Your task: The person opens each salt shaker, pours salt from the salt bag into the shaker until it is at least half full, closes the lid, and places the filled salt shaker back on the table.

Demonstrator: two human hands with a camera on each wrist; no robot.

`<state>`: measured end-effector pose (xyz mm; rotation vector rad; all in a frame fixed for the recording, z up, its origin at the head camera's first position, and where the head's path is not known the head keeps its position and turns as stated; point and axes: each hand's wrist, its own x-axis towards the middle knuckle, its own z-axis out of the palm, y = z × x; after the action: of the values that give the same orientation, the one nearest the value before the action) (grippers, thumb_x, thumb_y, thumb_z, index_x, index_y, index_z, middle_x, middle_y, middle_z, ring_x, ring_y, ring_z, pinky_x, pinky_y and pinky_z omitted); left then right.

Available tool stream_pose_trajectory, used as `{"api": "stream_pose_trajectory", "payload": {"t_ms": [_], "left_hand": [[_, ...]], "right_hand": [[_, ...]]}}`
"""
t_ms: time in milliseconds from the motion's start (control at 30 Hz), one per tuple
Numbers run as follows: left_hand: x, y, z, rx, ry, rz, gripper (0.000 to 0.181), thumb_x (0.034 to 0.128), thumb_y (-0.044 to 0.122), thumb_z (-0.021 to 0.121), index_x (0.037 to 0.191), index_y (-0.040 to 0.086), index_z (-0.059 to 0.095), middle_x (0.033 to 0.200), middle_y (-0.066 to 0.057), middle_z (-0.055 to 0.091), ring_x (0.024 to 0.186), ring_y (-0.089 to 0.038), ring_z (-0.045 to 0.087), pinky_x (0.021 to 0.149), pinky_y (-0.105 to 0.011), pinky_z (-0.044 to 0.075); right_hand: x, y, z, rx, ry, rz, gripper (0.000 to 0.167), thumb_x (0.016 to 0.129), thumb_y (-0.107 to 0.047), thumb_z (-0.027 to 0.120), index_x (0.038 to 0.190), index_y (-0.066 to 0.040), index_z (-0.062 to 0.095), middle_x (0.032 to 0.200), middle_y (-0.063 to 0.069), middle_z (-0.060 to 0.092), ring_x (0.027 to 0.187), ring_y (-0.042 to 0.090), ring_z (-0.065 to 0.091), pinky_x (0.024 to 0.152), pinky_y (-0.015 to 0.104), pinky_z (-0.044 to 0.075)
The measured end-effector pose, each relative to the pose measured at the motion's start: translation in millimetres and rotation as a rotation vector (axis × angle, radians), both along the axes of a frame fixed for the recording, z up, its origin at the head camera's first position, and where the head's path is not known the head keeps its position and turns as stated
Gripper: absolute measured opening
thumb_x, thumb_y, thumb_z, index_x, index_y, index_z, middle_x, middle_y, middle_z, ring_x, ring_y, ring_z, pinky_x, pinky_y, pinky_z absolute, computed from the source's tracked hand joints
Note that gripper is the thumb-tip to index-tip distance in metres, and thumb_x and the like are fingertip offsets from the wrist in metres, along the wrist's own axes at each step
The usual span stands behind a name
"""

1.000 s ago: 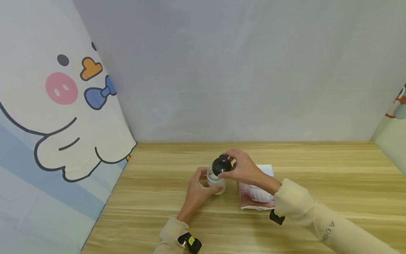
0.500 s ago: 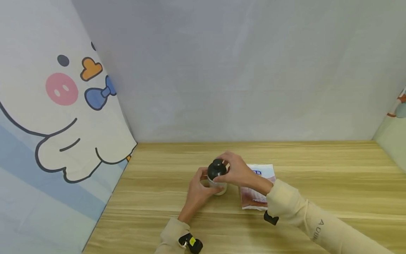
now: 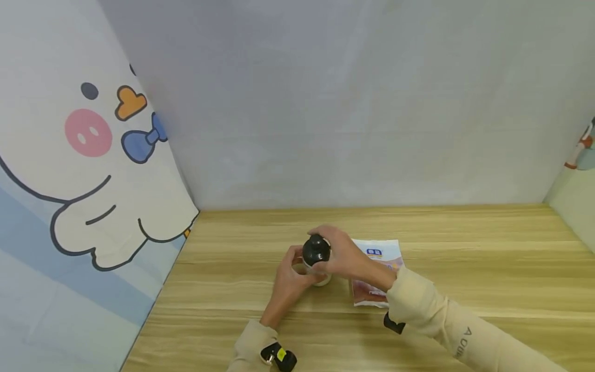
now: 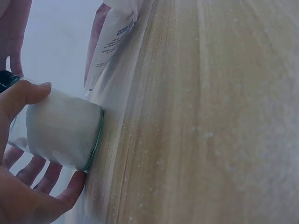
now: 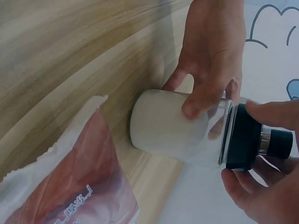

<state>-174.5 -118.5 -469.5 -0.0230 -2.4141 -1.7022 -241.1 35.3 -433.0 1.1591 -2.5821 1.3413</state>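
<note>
A clear glass jar (image 5: 163, 123), largely filled with something white, stands upright on the wooden table. My left hand (image 3: 289, 281) grips its side, thumb on the near side and fingers round the back. Over the mouth sits a black lid (image 3: 315, 251) with a raised knob, level with the rim in the right wrist view. My right hand (image 3: 341, 253) pinches the lid's edge between thumb and fingers. Right of the jar lies a white and reddish-brown printed bag (image 3: 375, 247), partly hidden under my right forearm.
The wooden table (image 3: 232, 258) reaches back to a pale grey curtain (image 3: 348, 103). A cartoon-printed cloth (image 3: 93, 206) hangs along the left side. White grains (image 4: 159, 161) are scattered over the tabletop near the jar.
My right hand has brought the lid leftward and down from a tilted position above the jar onto its mouth. The left hand keeps holding the jar in place.
</note>
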Motion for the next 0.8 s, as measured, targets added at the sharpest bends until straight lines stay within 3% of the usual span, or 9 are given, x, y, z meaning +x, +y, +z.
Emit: {"api": "stream_pose_trajectory", "payload": {"t_ms": [167, 233, 433, 600, 800], "left_hand": [[0.8, -1.2, 0.2, 0.011, -0.018, 0.0, 0.052, 0.07, 0.011, 0.082, 0.115, 0.013, 0.055, 0.115, -0.005, 0.057, 0.11, -0.028, 0.051, 0.093, -0.052, 0.046], [3.7, 0.1, 6.1, 0.017, -0.016, -0.006, 0.052, 0.0708, 0.009, 0.082, 0.115, 0.011, 0.055, 0.115, -0.007, 0.058, 0.11, -0.03, 0.051, 0.093, -0.054, 0.045], [3.9, 1.4, 7.5, 0.01, -0.023, -0.002, 0.052, 0.07, 0.01, 0.082, 0.115, 0.011, 0.055, 0.114, -0.006, 0.058, 0.11, -0.029, 0.051, 0.093, -0.054, 0.045], [3.3, 1.5, 6.1, 0.022, -0.024, -0.004, 0.051, 0.0705, 0.009, 0.081, 0.115, 0.01, 0.056, 0.113, -0.007, 0.058, 0.109, -0.03, 0.051, 0.092, -0.054, 0.045], [-0.5, 0.8, 2.4, 0.002, -0.014, 0.0, 0.052, 0.0706, 0.011, 0.081, 0.116, 0.01, 0.055, 0.114, -0.006, 0.058, 0.111, -0.029, 0.05, 0.096, -0.052, 0.042]], "right_hand": [[2.0, -4.5, 2.9, 0.002, -0.02, -0.042, 0.056, 0.066, -0.017, 0.086, 0.113, -0.001, 0.059, 0.109, 0.01, 0.06, 0.094, 0.023, 0.057, 0.078, 0.034, 0.053], [2.4, -5.6, 4.3, 0.015, -0.022, -0.05, 0.058, 0.067, -0.02, 0.087, 0.113, -0.001, 0.059, 0.109, 0.009, 0.059, 0.093, 0.022, 0.056, 0.076, 0.033, 0.053], [1.6, -5.4, 7.2, 0.034, 0.002, -0.002, 0.058, 0.067, -0.01, 0.083, 0.118, 0.001, 0.057, 0.115, 0.013, 0.059, 0.1, 0.026, 0.057, 0.083, 0.038, 0.052], [1.8, -5.3, 7.4, 0.074, -0.007, -0.027, 0.052, 0.068, -0.024, 0.085, 0.108, -0.003, 0.059, 0.104, 0.009, 0.056, 0.09, 0.021, 0.055, 0.073, 0.031, 0.053], [-4.2, -2.7, 6.1, 0.046, -0.056, 0.031, 0.052, 0.065, -0.007, 0.082, 0.111, -0.001, 0.059, 0.109, 0.011, 0.057, 0.096, 0.025, 0.055, 0.079, 0.037, 0.052]]}}
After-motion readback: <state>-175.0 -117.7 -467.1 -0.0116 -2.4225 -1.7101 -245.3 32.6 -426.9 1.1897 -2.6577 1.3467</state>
